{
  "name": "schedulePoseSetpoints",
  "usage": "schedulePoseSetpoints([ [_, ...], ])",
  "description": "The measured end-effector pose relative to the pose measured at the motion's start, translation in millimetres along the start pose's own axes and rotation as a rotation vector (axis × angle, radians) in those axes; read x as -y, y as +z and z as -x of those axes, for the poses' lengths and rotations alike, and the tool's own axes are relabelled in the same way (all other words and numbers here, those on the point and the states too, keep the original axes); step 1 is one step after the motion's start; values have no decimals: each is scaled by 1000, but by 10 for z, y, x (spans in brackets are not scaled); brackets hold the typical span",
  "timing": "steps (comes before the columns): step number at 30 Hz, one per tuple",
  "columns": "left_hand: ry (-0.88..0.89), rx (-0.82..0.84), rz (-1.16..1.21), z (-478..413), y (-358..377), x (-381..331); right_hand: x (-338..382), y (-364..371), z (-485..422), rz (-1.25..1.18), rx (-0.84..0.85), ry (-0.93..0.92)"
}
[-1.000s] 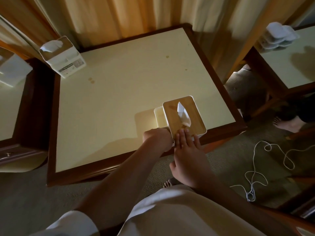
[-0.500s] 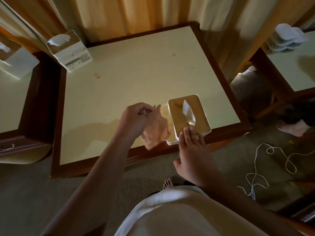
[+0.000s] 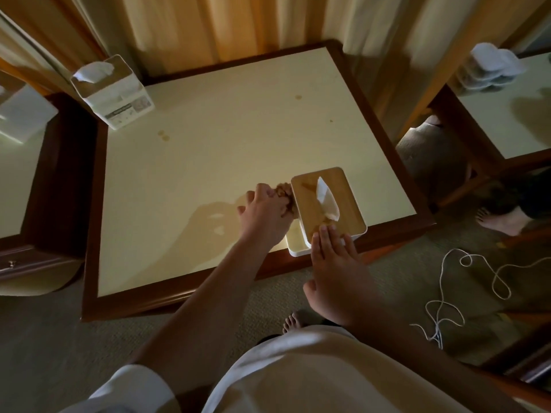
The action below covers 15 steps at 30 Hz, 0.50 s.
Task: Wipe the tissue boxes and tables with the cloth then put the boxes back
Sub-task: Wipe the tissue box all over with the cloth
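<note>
Left hand [image 3: 265,216] grips the bunched cloth [image 3: 284,192] against the left side of the wooden-lidded tissue box [image 3: 294,241], at the near right edge of the table [image 3: 208,144]. Right hand [image 3: 334,263], fingers flat, pins the lid [image 3: 348,213]; firm downward pressure should stop the box sliding.

We work from a single view: a wide-angle head camera, set above the table [image 3: 208,162], facing forward and steeply down toward the curtains [image 3: 238,25], close over the table's near edge.

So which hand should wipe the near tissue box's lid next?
Left. The left hand grips the cloth right against the side of the tissue box, while the right hand lies flat on its near edge, steadying it.
</note>
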<state>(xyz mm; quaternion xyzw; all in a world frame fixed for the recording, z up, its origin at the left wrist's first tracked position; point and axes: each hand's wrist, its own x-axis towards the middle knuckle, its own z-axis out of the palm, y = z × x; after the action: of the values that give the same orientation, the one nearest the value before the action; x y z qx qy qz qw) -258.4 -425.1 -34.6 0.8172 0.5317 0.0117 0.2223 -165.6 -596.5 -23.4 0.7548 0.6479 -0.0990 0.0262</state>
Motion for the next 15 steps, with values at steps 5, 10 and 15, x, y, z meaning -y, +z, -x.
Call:
schedulePoseSetpoints([
  [5,-101,348,-229,-193,-77,-261,-40,-9,-8,-11,6,-9],
  [10,-270,749,-122,-405,-257,-400,-48,-26,-18,-4,9,-8],
  [15,-319,739,-186,-357,-264,-400,-30,3,-38,18,32,-7],
])
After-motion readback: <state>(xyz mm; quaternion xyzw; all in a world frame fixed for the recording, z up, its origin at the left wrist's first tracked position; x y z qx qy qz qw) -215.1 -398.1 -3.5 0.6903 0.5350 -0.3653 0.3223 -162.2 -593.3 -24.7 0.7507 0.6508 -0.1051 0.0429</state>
